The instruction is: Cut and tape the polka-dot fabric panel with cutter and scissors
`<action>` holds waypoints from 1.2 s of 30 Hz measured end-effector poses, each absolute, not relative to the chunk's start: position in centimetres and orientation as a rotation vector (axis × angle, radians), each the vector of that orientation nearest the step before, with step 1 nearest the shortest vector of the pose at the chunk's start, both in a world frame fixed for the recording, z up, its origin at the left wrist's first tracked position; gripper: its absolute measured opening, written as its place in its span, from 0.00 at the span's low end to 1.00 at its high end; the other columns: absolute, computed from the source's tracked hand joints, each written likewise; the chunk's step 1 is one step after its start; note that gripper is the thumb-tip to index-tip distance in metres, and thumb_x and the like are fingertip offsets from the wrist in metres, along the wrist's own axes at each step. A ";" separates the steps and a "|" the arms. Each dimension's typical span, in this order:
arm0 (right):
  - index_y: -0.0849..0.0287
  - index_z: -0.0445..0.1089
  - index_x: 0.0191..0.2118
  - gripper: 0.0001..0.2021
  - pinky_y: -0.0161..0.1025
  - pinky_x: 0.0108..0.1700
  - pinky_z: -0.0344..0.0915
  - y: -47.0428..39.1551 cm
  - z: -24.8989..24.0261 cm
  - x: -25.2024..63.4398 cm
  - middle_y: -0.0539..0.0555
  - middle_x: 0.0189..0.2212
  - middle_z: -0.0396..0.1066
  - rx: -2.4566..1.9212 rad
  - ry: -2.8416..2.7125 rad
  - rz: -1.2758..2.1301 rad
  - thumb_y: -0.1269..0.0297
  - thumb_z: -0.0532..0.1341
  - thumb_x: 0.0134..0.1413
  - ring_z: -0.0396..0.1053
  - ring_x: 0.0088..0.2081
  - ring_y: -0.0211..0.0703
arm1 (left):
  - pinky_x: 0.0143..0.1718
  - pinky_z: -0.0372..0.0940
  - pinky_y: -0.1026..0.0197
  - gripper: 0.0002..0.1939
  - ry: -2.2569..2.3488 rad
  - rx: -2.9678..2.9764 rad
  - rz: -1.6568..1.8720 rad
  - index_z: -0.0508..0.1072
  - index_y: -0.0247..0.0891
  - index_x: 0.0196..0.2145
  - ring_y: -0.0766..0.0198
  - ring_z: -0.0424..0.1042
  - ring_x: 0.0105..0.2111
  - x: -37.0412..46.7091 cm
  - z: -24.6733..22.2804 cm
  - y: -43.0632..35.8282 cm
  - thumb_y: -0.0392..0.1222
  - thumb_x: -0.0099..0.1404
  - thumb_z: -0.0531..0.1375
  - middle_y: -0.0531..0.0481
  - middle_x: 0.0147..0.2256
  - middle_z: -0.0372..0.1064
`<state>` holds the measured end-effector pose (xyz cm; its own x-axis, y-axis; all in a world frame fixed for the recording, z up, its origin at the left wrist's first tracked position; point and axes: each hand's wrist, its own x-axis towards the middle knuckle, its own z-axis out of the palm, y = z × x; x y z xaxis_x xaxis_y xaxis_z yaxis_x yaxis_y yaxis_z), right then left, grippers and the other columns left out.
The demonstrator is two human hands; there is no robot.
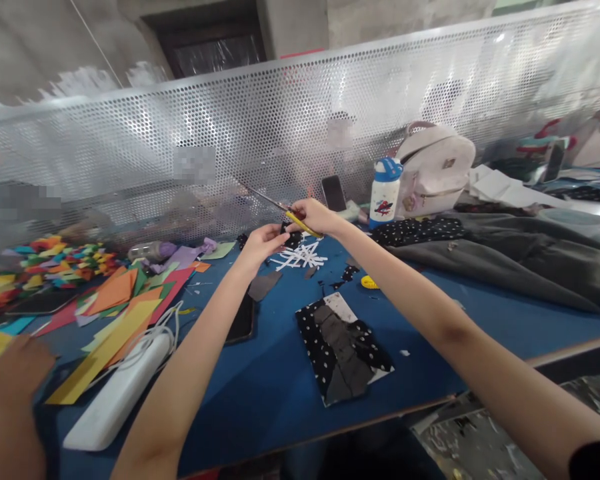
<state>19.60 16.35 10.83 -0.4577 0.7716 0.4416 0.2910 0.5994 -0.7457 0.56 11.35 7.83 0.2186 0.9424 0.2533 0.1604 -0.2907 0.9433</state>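
My right hand [316, 217] grips yellow-handled scissors [300, 221], whose long blades point up and to the left. Close beside it, my left hand [264, 243] pinches a small black fabric scrap [293, 238], partly hidden by the fingers. White paper strips [305, 256] lie in a loose pile just below both hands. A grey fabric scrap [264, 287] rests by my left wrist. Nearer to me is a white card [340, 304] covered with dark grey and black polka-dot fabric pieces [341, 350]. Small black offcuts [349, 273] are scattered above the card.
On the blue table [280, 400], coloured paper [113, 333], a white power strip [120, 393] and another person's hand [17, 367] are at left. A bottle [383, 200], backpack [440, 170] and grey cloth [520, 260] lie right. A perforated metal screen [260, 133] stands behind.
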 end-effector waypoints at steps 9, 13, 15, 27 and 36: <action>0.63 0.68 0.29 0.11 0.32 0.27 0.70 16.8 10.1 19.4 0.47 0.22 0.69 -0.846 -1.989 0.885 0.74 0.71 0.42 0.69 0.25 0.35 | 0.38 0.73 0.57 0.13 1.118 1.491 1.153 0.71 0.33 0.48 0.62 0.74 0.38 -1.3 7.3 12.5 0.43 0.71 0.60 0.46 0.43 0.71; 0.64 0.69 0.28 0.12 0.35 0.31 0.70 17.4 9.8 19.5 0.48 0.24 0.72 -0.853 -1.996 0.833 0.74 0.72 0.38 0.71 0.27 0.37 | 0.40 0.73 0.55 0.13 1.064 1.417 1.110 0.70 0.33 0.49 0.60 0.74 0.40 -1.2 7.2 12.4 0.43 0.70 0.60 0.45 0.45 0.70; 0.64 0.69 0.29 0.12 0.36 0.34 0.71 17.4 9.8 19.6 0.49 0.26 0.74 -0.845 -2.007 0.813 0.75 0.73 0.37 0.72 0.30 0.40 | 0.41 0.73 0.54 0.14 1.015 1.367 1.100 0.70 0.33 0.50 0.60 0.73 0.41 -0.9 7.0 12.3 0.43 0.70 0.60 0.45 0.46 0.70; 0.63 0.70 0.31 0.13 0.40 0.41 0.72 16.5 10.5 19.8 0.53 0.32 0.77 -0.767 -2.135 0.843 0.75 0.72 0.38 0.75 0.36 0.43 | 0.41 0.73 0.54 0.14 0.835 1.155 1.149 0.70 0.34 0.51 0.60 0.73 0.41 -0.5 6.6 12.7 0.43 0.71 0.60 0.44 0.47 0.70; 0.64 0.70 0.29 0.15 0.34 0.33 0.66 17.2 9.9 20.0 0.46 0.22 0.69 -0.812 -2.141 0.788 0.74 0.75 0.34 0.68 0.28 0.37 | 0.44 0.72 0.52 0.16 0.941 1.159 1.324 0.69 0.34 0.52 0.58 0.73 0.44 -1.2 6.4 13.5 0.44 0.70 0.60 0.43 0.49 0.69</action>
